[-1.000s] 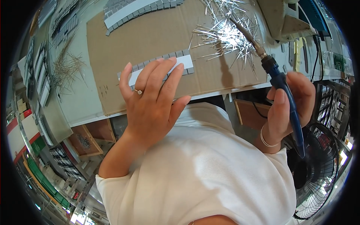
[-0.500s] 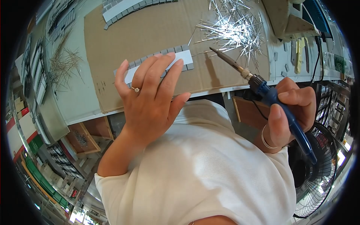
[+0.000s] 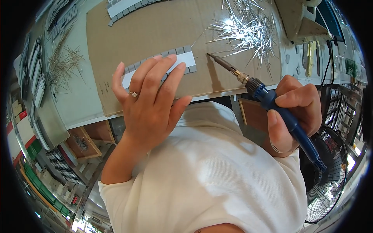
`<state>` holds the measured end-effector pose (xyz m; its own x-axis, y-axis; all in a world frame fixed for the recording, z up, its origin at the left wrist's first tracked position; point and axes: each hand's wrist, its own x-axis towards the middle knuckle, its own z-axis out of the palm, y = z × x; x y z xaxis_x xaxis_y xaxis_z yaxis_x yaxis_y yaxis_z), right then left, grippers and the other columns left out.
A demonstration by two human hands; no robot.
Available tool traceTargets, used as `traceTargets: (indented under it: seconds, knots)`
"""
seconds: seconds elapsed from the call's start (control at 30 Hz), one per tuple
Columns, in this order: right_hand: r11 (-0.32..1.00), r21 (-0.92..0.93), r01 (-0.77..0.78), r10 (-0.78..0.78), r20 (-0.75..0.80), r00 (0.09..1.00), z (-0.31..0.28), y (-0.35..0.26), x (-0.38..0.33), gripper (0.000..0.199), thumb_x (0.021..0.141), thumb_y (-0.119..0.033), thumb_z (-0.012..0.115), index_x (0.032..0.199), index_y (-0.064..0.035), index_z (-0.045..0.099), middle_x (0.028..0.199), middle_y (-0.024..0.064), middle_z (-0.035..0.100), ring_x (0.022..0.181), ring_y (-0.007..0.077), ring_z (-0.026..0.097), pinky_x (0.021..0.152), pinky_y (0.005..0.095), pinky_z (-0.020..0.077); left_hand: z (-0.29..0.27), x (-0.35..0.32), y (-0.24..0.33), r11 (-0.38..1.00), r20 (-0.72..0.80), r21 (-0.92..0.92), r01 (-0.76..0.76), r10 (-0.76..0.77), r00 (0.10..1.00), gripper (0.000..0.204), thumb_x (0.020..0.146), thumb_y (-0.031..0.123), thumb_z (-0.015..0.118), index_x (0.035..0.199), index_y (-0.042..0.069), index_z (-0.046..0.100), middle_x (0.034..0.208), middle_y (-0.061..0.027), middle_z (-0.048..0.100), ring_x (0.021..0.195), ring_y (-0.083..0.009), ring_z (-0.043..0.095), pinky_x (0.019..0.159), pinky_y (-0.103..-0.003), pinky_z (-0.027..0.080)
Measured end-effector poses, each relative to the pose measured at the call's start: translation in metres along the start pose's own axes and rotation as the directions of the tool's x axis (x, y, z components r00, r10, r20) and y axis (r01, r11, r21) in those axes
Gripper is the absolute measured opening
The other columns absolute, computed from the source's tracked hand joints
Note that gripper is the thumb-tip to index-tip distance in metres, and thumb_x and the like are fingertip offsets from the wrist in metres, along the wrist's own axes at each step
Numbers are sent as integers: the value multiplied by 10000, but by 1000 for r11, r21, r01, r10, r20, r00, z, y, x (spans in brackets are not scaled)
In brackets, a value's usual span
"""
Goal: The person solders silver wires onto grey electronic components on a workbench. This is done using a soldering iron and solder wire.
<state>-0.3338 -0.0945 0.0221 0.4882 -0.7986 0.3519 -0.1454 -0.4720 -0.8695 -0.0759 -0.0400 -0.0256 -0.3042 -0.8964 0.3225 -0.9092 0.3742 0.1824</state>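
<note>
With fingers spread, my left hand (image 3: pixel 149 95) rests over a white strip (image 3: pixel 184 61) edged with small grey square pieces, which lies on a brown cardboard sheet (image 3: pixel 155 35). The fingertips hide part of that strip. In my right hand (image 3: pixel 297 112) is a soldering iron (image 3: pixel 285 112) with a blue handle, its fingers closed around the grip. The iron's dark tip points up and left, a little to the right of the strip's end. A thin metal piece sticks out from that end. Beyond the tip lies a heap of thin shiny metal rods (image 3: pixel 250 33).
Another strip with grey squares (image 3: pixel 132 9) lies at the far edge of the cardboard. Thin wires (image 3: pixel 64 66) are piled on the left. A beige device (image 3: pixel 297 21) and a yellow-handled tool (image 3: pixel 310 58) are at the right. A fan (image 3: pixel 328 178) stands below right.
The soldering iron has moved left, bringing its tip nearer the strip's end. My left hand and the strip have shifted slightly left.
</note>
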Motion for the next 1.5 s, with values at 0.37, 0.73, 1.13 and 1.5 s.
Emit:
traceTargets:
  seconds: [0.37,0.73,1.13,1.5]
  knots:
    - [999,0,49,-49,-71,996,-5,-7,-9,314,765,-15,658,1000,26,454,650,86,469,507,109,360,474,268,272,1,3,0,997,17,-74,-28,30,999,423,945,362,518,1254,80,579,1295,-64,540,1189,-251,506,1093,-509,177]
    - [995,-11,-95,83,-382,920,13,-13,-7,254,798,-166,666,863,8,492,613,24,408,543,85,331,509,251,233,2,4,1,999,70,-52,-9,12,997,440,922,369,538,1271,103,576,1315,-44,527,1212,-233,494,1091,-514,171]
    - [986,62,-152,162,-225,961,10,-10,-9,225,807,-86,667,907,-7,482,647,51,485,553,87,404,513,234,297,5,3,3,999,46,-42,-31,33,998,426,934,371,526,1270,113,568,1313,-44,531,1196,-236,508,1085,-525,182]
    - [991,-89,-98,104,57,993,5,-16,4,228,760,-41,642,912,-8,475,650,80,467,522,102,378,492,262,285,5,5,-3,998,12,-43,-36,36,999,444,885,366,591,1249,113,579,1301,-51,535,1178,-238,515,1085,-517,194]
